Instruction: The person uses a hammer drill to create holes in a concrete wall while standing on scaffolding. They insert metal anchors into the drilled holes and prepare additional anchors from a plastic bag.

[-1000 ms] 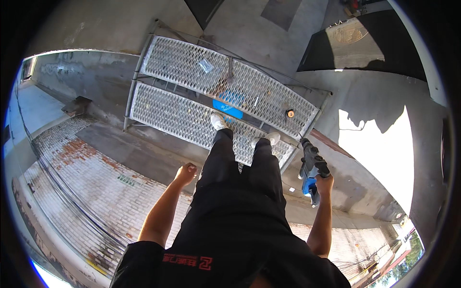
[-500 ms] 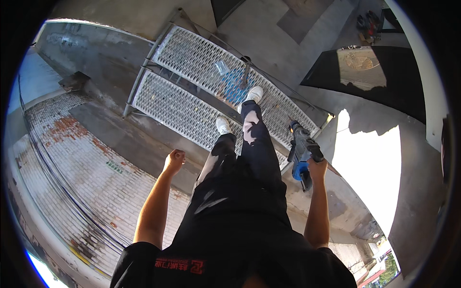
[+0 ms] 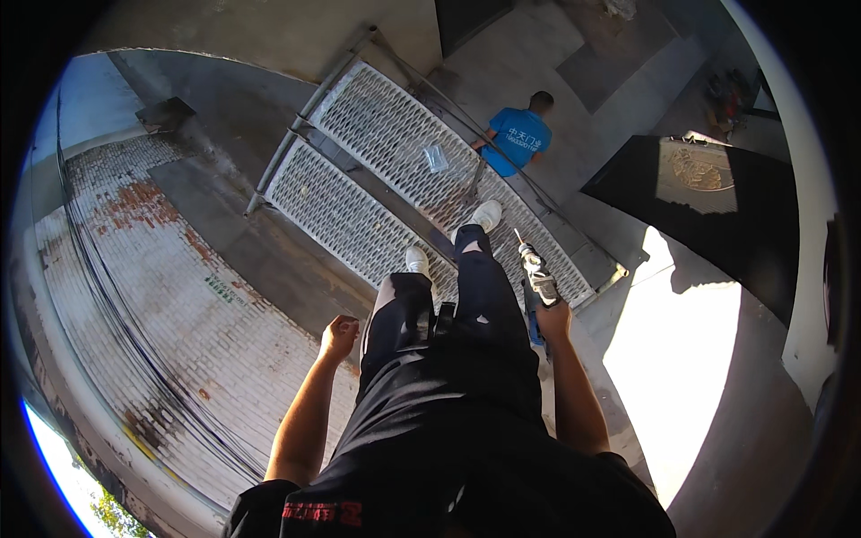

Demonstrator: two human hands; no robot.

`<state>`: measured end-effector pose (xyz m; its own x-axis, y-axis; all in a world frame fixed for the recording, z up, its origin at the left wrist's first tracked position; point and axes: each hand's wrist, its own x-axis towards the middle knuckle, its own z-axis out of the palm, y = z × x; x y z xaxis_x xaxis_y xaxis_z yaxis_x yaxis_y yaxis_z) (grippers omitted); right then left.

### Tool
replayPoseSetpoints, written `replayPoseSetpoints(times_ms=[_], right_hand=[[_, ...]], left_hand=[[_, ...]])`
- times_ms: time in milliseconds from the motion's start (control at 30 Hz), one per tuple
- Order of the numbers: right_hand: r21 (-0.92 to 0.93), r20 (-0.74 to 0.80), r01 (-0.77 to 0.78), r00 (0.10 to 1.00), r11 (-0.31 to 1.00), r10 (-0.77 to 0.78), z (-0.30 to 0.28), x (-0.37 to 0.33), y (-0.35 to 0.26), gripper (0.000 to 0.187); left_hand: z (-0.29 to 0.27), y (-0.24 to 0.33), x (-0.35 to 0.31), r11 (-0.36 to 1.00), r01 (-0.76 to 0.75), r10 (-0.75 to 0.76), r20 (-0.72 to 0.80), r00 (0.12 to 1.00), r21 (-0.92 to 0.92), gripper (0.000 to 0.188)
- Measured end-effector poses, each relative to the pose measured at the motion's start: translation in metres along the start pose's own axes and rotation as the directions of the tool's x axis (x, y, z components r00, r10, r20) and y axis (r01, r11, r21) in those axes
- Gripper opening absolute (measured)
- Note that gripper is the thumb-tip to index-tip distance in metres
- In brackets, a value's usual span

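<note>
One black-and-blue power drill (image 3: pixel 540 280), closed tightly in the right hand (image 3: pixel 553 320), has swung inward, so it rides closer, its slim bit (image 3: pixel 517 235) pointing far above the silver perforated-metal platform (image 3: pixel 359 112) at right; whether the curled left hand (image 3: pixel 340 338) holds anything is unclear.

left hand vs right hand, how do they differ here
The right hand grips a power drill, while the left hand is curled with no tool visible in it. The left hand hangs to the left of the dark trousers; the right hand is on their right side. Both are bare.
</note>
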<state>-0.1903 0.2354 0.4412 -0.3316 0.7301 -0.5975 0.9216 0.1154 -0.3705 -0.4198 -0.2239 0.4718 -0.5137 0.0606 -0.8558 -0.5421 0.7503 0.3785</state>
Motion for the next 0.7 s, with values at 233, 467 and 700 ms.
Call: replayPoseSetpoints(times_ms=[233,467,700], right_hand=[[-0.071,-0.025,-0.095,0.995,0.993,0.094,0.016,0.007,-0.040,0.032],[0.073,-0.226,-0.105,0.967,0.992,0.119,0.062,-0.031,-0.073,0.029],[0.175,-0.276,-0.235,0.920,0.956,0.277,0.115,-0.075,-0.113,0.028]], left_hand=[[0.002,0.106,0.002,0.931,-0.140,0.168,-0.053,0.984,0.338,0.027],[-0.110,0.070,0.073,0.900,-0.125,0.160,-0.049,0.986,0.419,0.033],[-0.293,-0.017,0.123,0.930,-0.025,0.091,-0.167,0.982,0.366,0.029]])
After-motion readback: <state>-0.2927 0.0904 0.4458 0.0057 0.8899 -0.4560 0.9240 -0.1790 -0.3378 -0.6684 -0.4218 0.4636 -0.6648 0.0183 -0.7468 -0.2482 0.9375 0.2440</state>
